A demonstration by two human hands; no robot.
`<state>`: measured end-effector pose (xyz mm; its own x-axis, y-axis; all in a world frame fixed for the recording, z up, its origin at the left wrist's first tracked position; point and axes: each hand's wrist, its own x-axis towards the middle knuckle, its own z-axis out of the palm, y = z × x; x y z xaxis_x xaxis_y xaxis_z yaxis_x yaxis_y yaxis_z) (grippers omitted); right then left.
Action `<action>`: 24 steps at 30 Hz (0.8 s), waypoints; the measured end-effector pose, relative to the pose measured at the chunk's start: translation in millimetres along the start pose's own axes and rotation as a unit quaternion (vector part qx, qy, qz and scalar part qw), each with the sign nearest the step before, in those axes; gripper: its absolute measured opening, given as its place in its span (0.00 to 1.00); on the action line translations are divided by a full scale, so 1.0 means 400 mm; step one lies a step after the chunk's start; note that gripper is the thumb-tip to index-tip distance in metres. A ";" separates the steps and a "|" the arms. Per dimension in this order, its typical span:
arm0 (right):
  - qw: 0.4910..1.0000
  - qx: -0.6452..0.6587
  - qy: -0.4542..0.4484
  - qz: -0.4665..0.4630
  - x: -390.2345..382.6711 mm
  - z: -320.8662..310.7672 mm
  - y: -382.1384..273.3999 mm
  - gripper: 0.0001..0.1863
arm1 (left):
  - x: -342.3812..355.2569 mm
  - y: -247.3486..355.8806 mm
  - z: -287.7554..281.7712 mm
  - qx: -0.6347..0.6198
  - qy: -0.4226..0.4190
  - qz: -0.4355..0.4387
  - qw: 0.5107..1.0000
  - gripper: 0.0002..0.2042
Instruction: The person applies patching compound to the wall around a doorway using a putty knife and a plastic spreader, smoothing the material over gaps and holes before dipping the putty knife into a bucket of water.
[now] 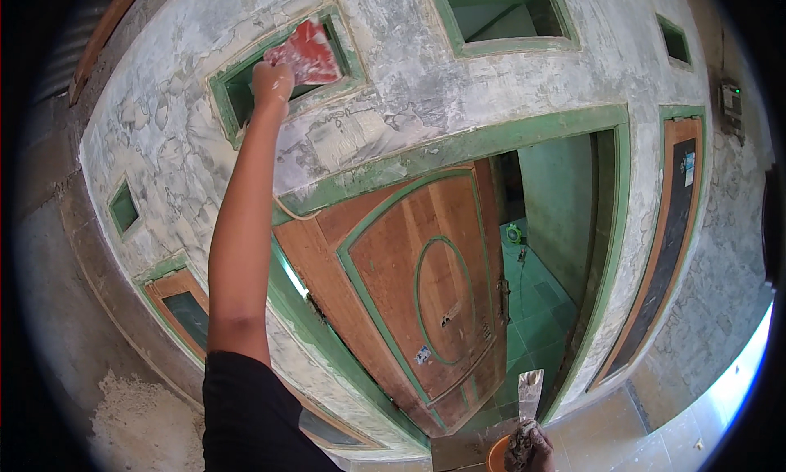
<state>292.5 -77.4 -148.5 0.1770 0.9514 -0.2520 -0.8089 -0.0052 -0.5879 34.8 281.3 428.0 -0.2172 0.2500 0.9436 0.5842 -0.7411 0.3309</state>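
My left hand (273, 83) is raised high with its fingers closed on a red, putty-smeared scraper (306, 50), held against the green frame of a small opening (239, 95) in the patchy grey-white wall (368, 95). At the lower edge, right of centre, my right hand (536, 447) grips a putty knife (528, 390) with its metal blade upright and grey material around the handle. An orange container (497, 454) shows just beside that hand, partly hidden by it.
A wooden door (417, 284) with green trim stands ajar in a green frame (458, 140), showing green floor tiles beyond. Narrow wood-framed windows (675, 226) flank it, more small openings (508, 18) sit higher, a meter box (731, 103) hangs far right, and crumbly debris (147, 423) lies lower left.
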 end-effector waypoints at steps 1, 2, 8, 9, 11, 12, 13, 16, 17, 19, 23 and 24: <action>0.999 0.005 0.040 0.018 0.003 -0.008 0.004 0.13 | -0.007 -0.003 -0.008 -0.032 -0.013 -0.009 0.999 0.09; 0.999 0.006 0.040 0.017 -0.003 0.007 -0.004 0.13 | -0.014 -0.003 -0.015 -0.064 -0.025 -0.018 0.997 0.09; 1.000 0.008 0.020 0.019 -0.016 0.045 -0.034 0.14 | -0.028 0.028 0.034 0.105 0.006 0.124 0.987 0.09; 1.000 0.018 0.017 0.019 -0.014 0.044 -0.033 0.14 | -0.033 0.034 0.035 0.203 0.047 0.141 0.968 0.10; 0.999 0.026 0.012 0.025 -0.021 0.055 -0.035 0.14 | -0.025 0.048 -0.057 0.292 0.004 0.125 0.948 0.13; 0.998 0.019 0.056 0.019 -0.027 0.078 -0.041 0.14 | -0.043 0.050 -0.104 0.124 -0.019 0.078 0.989 0.13; 0.995 0.013 0.099 0.012 -0.028 0.098 -0.048 0.14 | -0.069 0.058 -0.146 -0.047 -0.040 0.029 0.998 0.14; 0.998 -0.011 -0.052 0.035 -0.050 0.109 -0.108 0.10 | -0.252 0.061 -0.161 -0.557 -0.193 -0.156 0.792 0.11; 0.998 -0.012 -0.055 0.042 -0.042 0.119 -0.116 0.10 | -0.299 0.027 -0.181 -0.736 -0.301 -0.215 0.567 0.10; 0.983 -0.055 -0.174 -0.018 -0.012 0.138 -0.133 0.15 | -0.483 0.174 -0.146 -0.726 -0.266 -0.288 0.565 0.11; 0.946 -0.058 -0.317 0.034 -0.013 0.244 -0.162 0.18 | -0.662 0.153 -0.060 -0.774 -0.378 -0.334 0.383 0.11; 0.949 -0.060 -0.308 0.038 -0.015 0.270 -0.169 0.18 | -0.697 0.163 -0.042 -0.769 -0.390 -0.344 0.371 0.11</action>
<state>285.4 -49.7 -24.3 -0.2709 0.9459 0.1785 -0.7298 -0.0809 -0.6789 120.4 152.9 186.1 0.7423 0.3694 0.5591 -0.6677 0.3370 0.6638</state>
